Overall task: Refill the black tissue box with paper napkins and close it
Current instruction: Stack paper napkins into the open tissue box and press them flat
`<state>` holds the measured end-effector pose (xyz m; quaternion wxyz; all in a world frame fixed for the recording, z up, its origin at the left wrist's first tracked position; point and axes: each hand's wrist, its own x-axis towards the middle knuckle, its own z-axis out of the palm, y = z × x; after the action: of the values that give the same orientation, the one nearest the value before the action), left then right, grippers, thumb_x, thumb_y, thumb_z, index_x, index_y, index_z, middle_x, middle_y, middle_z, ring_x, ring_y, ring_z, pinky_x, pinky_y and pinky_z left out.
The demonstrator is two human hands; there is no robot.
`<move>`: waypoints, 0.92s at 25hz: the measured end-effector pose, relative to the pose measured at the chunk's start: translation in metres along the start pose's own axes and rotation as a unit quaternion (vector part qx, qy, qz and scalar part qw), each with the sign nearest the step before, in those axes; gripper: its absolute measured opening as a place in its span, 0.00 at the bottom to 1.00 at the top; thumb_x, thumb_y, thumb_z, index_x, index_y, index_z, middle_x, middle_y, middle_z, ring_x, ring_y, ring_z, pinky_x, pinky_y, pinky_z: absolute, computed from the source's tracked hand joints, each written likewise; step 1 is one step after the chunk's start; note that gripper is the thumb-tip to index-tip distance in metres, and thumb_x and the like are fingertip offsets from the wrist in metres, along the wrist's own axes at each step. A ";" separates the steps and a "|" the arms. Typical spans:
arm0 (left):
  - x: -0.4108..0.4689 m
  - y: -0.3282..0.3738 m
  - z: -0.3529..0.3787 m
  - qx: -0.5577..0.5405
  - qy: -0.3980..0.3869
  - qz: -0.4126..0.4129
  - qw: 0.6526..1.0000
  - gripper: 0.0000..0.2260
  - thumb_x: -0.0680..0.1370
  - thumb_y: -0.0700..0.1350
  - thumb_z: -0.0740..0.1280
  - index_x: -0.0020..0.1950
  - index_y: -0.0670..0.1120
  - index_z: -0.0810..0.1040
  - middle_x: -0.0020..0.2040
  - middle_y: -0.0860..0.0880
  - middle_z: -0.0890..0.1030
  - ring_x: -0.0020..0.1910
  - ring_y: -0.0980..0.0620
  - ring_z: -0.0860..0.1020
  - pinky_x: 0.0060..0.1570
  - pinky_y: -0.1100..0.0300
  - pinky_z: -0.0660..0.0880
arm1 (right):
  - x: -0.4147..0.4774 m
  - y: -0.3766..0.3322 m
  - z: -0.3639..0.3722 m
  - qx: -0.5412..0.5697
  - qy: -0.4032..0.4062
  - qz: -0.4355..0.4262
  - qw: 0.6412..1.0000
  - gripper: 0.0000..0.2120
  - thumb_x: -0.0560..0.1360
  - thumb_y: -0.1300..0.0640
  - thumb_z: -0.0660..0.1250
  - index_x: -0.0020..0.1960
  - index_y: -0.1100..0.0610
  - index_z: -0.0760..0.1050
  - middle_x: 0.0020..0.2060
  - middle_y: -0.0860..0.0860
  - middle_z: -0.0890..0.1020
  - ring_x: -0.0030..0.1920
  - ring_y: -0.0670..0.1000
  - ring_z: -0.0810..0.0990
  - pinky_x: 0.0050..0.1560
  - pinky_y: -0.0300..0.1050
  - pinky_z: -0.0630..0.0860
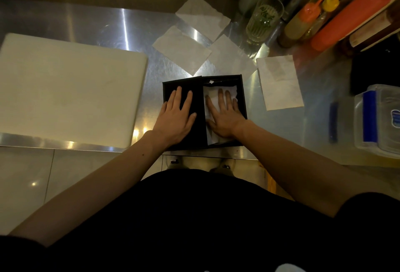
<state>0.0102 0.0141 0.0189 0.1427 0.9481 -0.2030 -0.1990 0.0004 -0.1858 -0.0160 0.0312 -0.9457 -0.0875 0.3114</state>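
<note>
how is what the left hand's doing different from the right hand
The left hand lies flat on the black lid panel of the tissue box, while the right hand presses down on the white napkins inside the open compartment. The left hand's fingers are spread on a bare dark surface; the right hand's fingers reach into the box. Both hands are open, palm down, gripping nothing.

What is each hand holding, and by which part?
Nothing is gripped. The left hand lies flat on the box lid; the right hand presses the napkins down.
</note>
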 end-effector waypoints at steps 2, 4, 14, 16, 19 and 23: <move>0.000 0.001 0.000 0.003 -0.002 -0.003 1.000 0.29 0.83 0.55 0.51 0.80 0.47 0.45 0.80 0.40 0.45 0.79 0.41 0.45 0.76 0.44 0.51 | 0.001 0.000 -0.001 0.018 0.004 -0.006 1.000 0.37 0.79 0.36 0.48 0.76 0.48 0.30 0.74 0.62 0.31 0.74 0.65 0.30 0.72 0.63 0.35; 0.000 0.001 0.000 0.004 -0.003 -0.003 1.000 0.29 0.83 0.55 0.51 0.80 0.46 0.44 0.80 0.40 0.45 0.79 0.41 0.45 0.76 0.44 0.51 | 0.004 0.000 -0.002 0.035 0.013 -0.009 0.999 0.37 0.79 0.38 0.50 0.77 0.49 0.32 0.75 0.62 0.33 0.74 0.64 0.30 0.73 0.63 0.35; -0.009 -0.003 0.022 -0.019 0.019 -0.007 1.000 0.28 0.83 0.57 0.46 0.79 0.51 0.39 0.80 0.43 0.40 0.78 0.45 0.40 0.75 0.47 0.44 | -0.004 -0.002 0.012 0.045 0.041 -0.004 0.998 0.34 0.81 0.43 0.49 0.77 0.54 0.35 0.77 0.60 0.37 0.76 0.61 0.34 0.74 0.60 0.39; -0.009 -0.006 0.024 -0.021 0.024 -0.005 0.999 0.28 0.83 0.58 0.45 0.79 0.52 0.39 0.80 0.43 0.40 0.78 0.46 0.39 0.75 0.48 0.43 | -0.005 -0.003 0.008 0.052 0.034 -0.004 0.998 0.34 0.82 0.43 0.49 0.77 0.55 0.35 0.77 0.60 0.36 0.76 0.61 0.34 0.74 0.59 0.38; -0.009 -0.007 0.028 -0.020 0.038 -0.004 0.999 0.27 0.83 0.58 0.44 0.79 0.52 0.39 0.80 0.44 0.40 0.77 0.48 0.37 0.74 0.49 0.42 | -0.015 -0.007 0.000 0.054 0.083 -0.005 0.995 0.32 0.82 0.45 0.49 0.78 0.57 0.39 0.77 0.61 0.42 0.77 0.62 0.39 0.75 0.59 0.42; -0.009 -0.003 0.033 -0.038 0.053 -0.016 0.998 0.28 0.82 0.59 0.42 0.79 0.52 0.40 0.80 0.44 0.41 0.77 0.49 0.37 0.75 0.49 0.41 | -0.041 0.007 -0.019 0.143 0.289 -0.062 0.944 0.23 0.81 0.55 0.58 0.74 0.61 0.61 0.72 0.61 0.66 0.72 0.60 0.64 0.71 0.55 0.64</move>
<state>-0.0104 0.0144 -0.0086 0.1858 0.9544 -0.1724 -0.1580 -0.0197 -0.2006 0.0229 0.2096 -0.9733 -0.0880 0.0309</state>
